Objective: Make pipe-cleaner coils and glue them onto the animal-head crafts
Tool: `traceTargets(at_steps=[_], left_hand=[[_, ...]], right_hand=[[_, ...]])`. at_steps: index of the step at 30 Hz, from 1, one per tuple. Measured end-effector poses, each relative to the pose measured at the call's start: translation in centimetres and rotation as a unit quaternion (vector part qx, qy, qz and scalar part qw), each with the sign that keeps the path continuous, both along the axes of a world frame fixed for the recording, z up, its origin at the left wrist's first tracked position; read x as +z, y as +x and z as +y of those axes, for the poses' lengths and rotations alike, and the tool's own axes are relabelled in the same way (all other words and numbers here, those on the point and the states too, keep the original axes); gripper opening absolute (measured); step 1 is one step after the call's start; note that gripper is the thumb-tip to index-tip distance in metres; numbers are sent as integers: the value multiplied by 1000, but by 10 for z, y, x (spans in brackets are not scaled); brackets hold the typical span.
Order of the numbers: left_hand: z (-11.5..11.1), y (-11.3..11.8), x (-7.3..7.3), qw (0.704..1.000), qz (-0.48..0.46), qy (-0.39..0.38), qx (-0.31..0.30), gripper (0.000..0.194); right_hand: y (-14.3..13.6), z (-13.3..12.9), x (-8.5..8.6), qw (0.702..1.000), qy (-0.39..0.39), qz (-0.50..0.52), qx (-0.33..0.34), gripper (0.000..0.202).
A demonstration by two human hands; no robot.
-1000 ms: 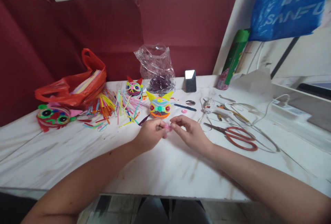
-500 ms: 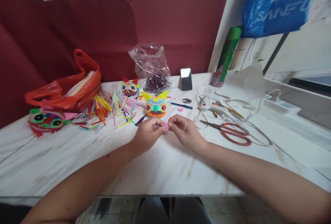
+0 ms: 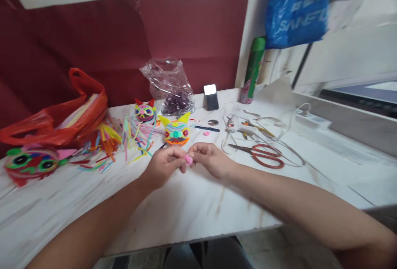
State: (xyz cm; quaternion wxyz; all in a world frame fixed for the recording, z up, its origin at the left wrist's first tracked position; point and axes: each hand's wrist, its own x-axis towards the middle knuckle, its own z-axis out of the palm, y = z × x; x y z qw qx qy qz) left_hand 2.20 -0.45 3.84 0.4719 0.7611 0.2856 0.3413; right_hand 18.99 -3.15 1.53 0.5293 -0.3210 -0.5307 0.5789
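Between the fingertips of my left hand (image 3: 166,164) and my right hand (image 3: 211,159) is a small pink coil (image 3: 188,160), which looks like wound pipe cleaner. Both hands are closed in a pinch on it, just above the table. Right behind them sits a yellow-eared lion head (image 3: 176,131) made of coloured pipe cleaners. Another pink coil (image 3: 206,133) lies flat on the table beyond my right hand, close to a dark pen-like tool (image 3: 207,128). Red-handled scissors (image 3: 266,155) rest to the right of my right hand.
A hot glue gun (image 3: 245,127) with looping white cable lies behind the scissors. At left are a red plastic bag (image 3: 89,118), loose pipe cleaners (image 3: 108,136) and a red lion head (image 3: 32,163). A smaller head (image 3: 145,111), clear bag (image 3: 170,82) and green can (image 3: 254,70) stand behind.
The view has swung to the right, so the table things appear further left. The pink coil between my fingers now shows more of its round face. Both hands keep their pinch.
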Motion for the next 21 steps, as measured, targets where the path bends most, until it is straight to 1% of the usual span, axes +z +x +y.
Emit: traceTargets(at_steps=[3, 6, 8, 9, 10, 11, 12, 13, 14, 15, 17, 19, 21], left_hand=[[5, -2, 1, 1000, 26, 0, 4, 14], [11, -2, -4, 999, 44, -8, -3, 16], [15, -2, -10, 998, 53, -27, 6, 15], [17, -1, -14, 998, 55, -42, 13, 15], [19, 0, -18, 997, 53, -58, 21, 15], [20, 1, -21, 996, 48, -73, 28, 14], [22, 1, -25, 995, 40, -88, 33, 14], [23, 2, -28, 994, 31, -100, 37, 13], [25, 3, -30, 993, 22, -110, 39, 13], [26, 3, -32, 992, 14, -117, 42, 14], [29, 4, -33, 990, 4, -131, 46, 17], [31, 5, -34, 988, 2, -142, 53, 20], [33, 5, -35, 987, 4, -148, 61, 22]], right_hand=[[1, 3, -1, 999, -12, 1, 33, 30], [3, 6, 1, 998, 13, -38, 48, 28], [11, 10, 8, 992, 45, -104, 54, 22], [17, 14, 12, 984, 64, -161, 38, 19], [26, 18, 18, 967, 84, -242, 2, 16], [38, 24, 23, 934, 100, -337, -57, 16], [52, 30, 28, 870, 106, -455, -158, 17], [67, 37, 32, 775, 93, -574, -248, 20], [84, 43, 34, 731, 67, -609, -299, 23], [100, 49, 34, 704, 46, -631, -324, 26], [128, 58, 28, 659, 1, -669, -343, 25], [146, 62, 15, 628, -35, -693, -352, 25], [153, 64, 1, 607, -56, -702, -367, 28]])
